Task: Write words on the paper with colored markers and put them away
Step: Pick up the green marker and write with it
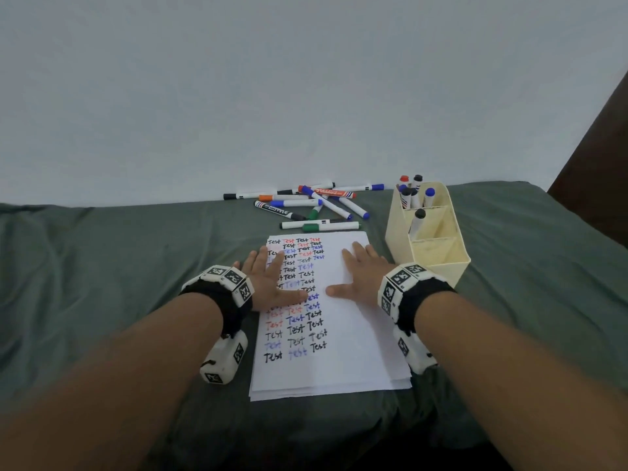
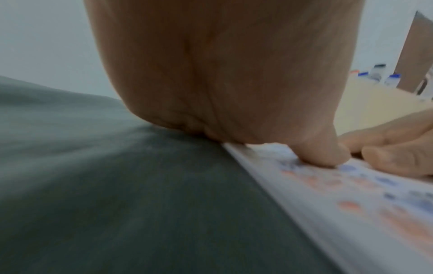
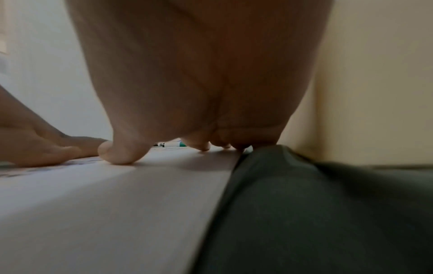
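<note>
Both hands lie flat on the paper (image 1: 353, 321), palms down and fingers spread, holding nothing. The left hand (image 1: 272, 280) covers the left edge of the sheet, its outer fingers reaching over onto the green cloth (image 1: 102, 283) and its thumb stretched across the rows of the word "Test" written in black, red and blue. The right hand (image 1: 360, 273) rests on the blank right part of the sheet, thumb pointing inward so that the two thumb tips lie near each other but apart. The right wrist view shows the right thumb and fingertips (image 3: 203, 146) pressing on the paper while the palm arches a little above it (the left wrist view shows the left palm at the paper's edge in much the same way).

The paper is the top sheet of a small stack on the cloth. Beyond its far edge lies a loose pile of markers (image 1: 306, 203), capped in black, blue, green, red and orange. To the right stands a cream organiser (image 1: 438, 256) with several markers upright in its far compartments.
</note>
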Demonstrator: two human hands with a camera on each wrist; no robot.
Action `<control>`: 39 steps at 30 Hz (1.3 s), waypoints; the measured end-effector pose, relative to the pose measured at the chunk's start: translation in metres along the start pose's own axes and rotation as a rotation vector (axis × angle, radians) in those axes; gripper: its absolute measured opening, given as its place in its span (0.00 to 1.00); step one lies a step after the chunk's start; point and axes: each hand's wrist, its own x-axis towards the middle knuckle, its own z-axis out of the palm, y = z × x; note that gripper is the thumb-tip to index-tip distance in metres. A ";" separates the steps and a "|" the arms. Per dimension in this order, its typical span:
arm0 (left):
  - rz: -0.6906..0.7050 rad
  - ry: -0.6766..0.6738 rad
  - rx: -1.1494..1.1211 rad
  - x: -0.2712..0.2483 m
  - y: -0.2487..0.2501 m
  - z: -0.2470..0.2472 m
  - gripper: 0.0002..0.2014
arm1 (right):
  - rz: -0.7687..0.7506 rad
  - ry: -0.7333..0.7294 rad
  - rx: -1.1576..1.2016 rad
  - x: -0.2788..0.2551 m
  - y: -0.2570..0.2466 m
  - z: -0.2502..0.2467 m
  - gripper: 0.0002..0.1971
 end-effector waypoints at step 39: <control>0.477 0.455 -0.008 0.013 0.029 -0.057 0.06 | -0.074 0.363 0.041 0.003 0.004 -0.014 0.18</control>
